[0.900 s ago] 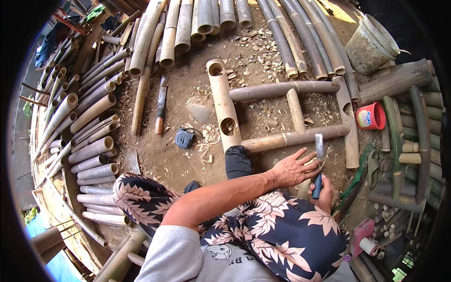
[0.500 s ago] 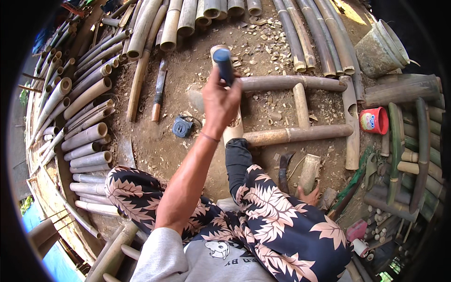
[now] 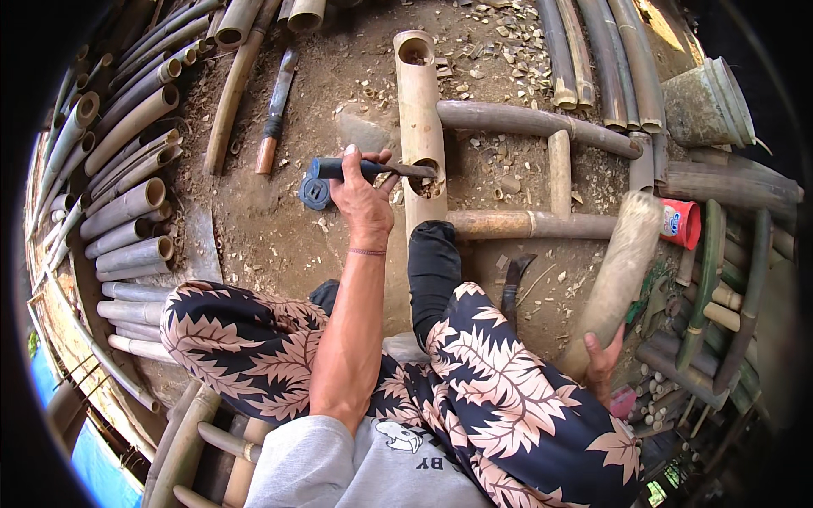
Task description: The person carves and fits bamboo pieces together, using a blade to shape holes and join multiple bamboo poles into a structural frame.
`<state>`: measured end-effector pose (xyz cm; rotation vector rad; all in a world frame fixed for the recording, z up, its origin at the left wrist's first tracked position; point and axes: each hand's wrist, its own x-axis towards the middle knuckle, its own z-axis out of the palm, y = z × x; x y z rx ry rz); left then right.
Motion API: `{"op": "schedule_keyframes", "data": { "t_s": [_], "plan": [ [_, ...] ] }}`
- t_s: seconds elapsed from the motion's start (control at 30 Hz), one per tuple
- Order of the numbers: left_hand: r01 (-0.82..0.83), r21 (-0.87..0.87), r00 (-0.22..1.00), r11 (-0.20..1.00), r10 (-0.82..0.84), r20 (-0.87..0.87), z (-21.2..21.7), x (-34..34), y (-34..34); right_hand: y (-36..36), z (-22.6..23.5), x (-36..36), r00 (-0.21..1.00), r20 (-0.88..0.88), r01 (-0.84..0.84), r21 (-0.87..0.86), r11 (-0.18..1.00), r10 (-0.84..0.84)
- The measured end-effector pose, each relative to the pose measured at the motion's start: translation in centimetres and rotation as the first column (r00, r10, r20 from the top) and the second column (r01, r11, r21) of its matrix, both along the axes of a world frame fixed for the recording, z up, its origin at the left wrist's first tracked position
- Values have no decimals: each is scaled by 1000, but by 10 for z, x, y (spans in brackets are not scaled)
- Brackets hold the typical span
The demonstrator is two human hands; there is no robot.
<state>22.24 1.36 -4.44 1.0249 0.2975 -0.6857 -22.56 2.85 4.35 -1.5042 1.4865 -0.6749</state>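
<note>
Left hand (image 3: 362, 196) clamps a chisel (image 3: 373, 169), blade set in the bamboo pole (image 3: 421, 127) mortise; right hand (image 3: 603, 362) grips a wooden mallet (image 3: 616, 275) — raised, apparently for striking.

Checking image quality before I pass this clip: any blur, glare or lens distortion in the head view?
Head view: strong fisheye, the stacked bamboo poles curve near the black rim; sunlit glare only at the top right; the left hand with the chisel is sharp; the wooden mallet in the right hand looks slightly blurred.
</note>
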Motion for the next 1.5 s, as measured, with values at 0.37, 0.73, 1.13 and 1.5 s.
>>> {"op": "schedule_keyframes", "data": {
  "t_s": [0.37, 0.73, 1.13, 1.5],
  "plan": [
    [74, -75, 995, 994, -68, 76, -18, -6, -4, -117, 158, 187, 908, 42, -417, 17, 909, 416],
    [56, -10, 988, 998, -54, 146, -15, -29, -8, -134, 139, 294, 575, -280, -782, -463, 416, 769],
    [240, 230, 669, 943, -333, 664, -15, -54, -32, -145, 143, 318, 448, -718, -844, -535, -12, 532],
    [342, 272, 648, 899, -436, 625, -34, -24, -26, -147, 99, 319, 624, -484, -675, -730, 110, 614]
  ]
}}
